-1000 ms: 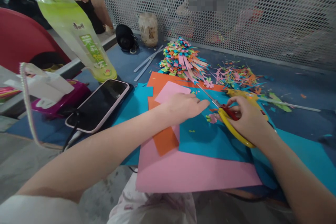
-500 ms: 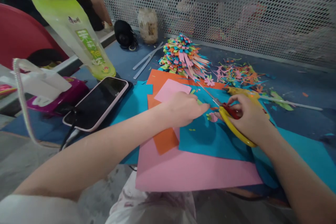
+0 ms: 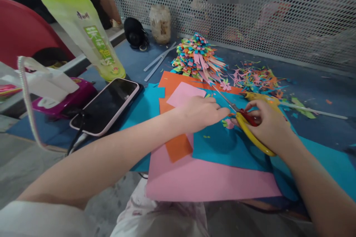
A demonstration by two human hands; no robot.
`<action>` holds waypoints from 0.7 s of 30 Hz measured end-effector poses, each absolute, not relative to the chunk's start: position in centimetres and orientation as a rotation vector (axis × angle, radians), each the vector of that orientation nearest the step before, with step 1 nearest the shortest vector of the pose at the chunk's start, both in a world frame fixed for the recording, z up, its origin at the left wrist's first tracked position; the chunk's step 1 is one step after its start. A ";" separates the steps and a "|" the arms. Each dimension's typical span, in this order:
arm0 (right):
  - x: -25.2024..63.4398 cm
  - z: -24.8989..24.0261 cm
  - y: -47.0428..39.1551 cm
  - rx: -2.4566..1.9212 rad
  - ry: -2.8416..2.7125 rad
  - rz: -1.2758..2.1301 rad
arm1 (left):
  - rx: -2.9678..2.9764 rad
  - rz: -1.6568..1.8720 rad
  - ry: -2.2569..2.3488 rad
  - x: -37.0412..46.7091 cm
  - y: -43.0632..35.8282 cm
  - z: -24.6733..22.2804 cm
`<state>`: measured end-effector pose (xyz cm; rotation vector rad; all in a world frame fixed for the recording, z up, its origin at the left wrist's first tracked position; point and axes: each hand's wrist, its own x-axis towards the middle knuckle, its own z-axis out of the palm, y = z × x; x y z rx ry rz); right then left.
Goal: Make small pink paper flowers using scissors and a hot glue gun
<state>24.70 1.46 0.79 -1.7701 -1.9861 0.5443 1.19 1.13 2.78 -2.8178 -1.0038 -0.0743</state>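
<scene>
In my right hand (image 3: 268, 127) is a pair of scissors (image 3: 247, 124) with yellow and red handles. The blades are nearly together and point to the upper left. My left hand (image 3: 204, 113) reaches over the paper with its fingers curled together, their tips just left of the scissors' pivot. A bit of orange paper shows at those tips; whether it is pinched I cannot tell. Below the scissors, a small pink and green paper flower (image 3: 229, 123) lies on a blue sheet (image 3: 222, 148). Another pink paper flower (image 3: 225, 84) lies farther back.
A cone of colourful paper strips (image 3: 198, 59) stands behind the sheets, beside a heap of paper clippings (image 3: 258, 79). A yellow glue gun (image 3: 263, 98) lies behind my right hand. On the left are a phone (image 3: 107, 105), a drink bottle (image 3: 97, 40) and a purple box (image 3: 69, 98).
My left hand has shifted slightly right, bringing its fingertips closer to the scissors. The right hand keeps its hold on the scissors. The whole view has shifted a little.
</scene>
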 end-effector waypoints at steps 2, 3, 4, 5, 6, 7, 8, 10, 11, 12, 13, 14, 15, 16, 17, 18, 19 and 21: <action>24.7 0.8 1.5 -1.764 -1.993 0.551 | -2.820 -0.064 -0.995 1.2 1.2 2.7; 24.7 0.8 1.5 -1.758 -1.997 0.554 | -2.823 -0.054 -0.988 1.2 1.2 2.7; 24.7 0.7 1.5 -1.752 -2.001 0.553 | -2.826 -0.042 -0.982 1.2 1.2 2.7; 24.7 0.7 1.5 -1.744 -2.005 0.551 | -2.826 -0.029 -0.979 1.2 1.2 2.7; 24.7 0.7 1.5 -1.737 -2.008 0.550 | -2.824 -0.015 -0.979 1.2 1.2 2.8; 24.7 0.7 1.5 -1.733 -2.009 0.549 | -2.821 0.001 -0.980 1.2 1.2 2.8; 24.7 0.7 1.5 -1.733 -2.007 0.549 | -2.816 0.016 -0.982 1.3 1.1 2.9; 24.7 0.7 1.5 -1.737 -2.003 0.559 | -2.808 0.036 -0.982 1.3 1.1 3.0; 24.7 0.7 1.4 -1.740 -2.000 0.565 | -2.808 0.039 -0.981 1.3 1.1 3.1; 24.7 0.8 1.4 -1.743 -1.998 0.563 | -2.808 0.039 -0.982 1.4 1.0 3.1; 24.7 0.8 1.4 -1.747 -1.996 0.558 | -2.810 0.038 -0.985 1.4 1.0 3.1; 24.6 0.8 1.5 -1.752 -1.996 0.554 | -2.812 0.039 -0.987 1.4 1.0 3.2; 24.6 0.8 1.5 -1.758 -1.995 0.549 | -2.815 0.041 -0.987 1.5 1.0 3.2; 24.6 0.8 1.5 -1.764 -1.994 0.544 | -2.815 0.046 -0.987 1.5 0.9 3.2; 24.6 0.8 1.5 -1.770 -1.994 0.539 | -2.814 0.049 -0.986 1.5 0.9 3.2; 24.6 0.8 1.5 -1.776 -1.996 0.532 | -2.813 0.051 -0.986 1.6 1.0 3.2; 24.6 0.8 1.5 -1.779 -1.999 0.523 | -2.814 0.051 -0.982 1.6 1.0 3.2; 24.6 0.7 1.5 -1.777 -2.005 0.511 | -2.816 0.031 -0.972 1.6 1.0 3.1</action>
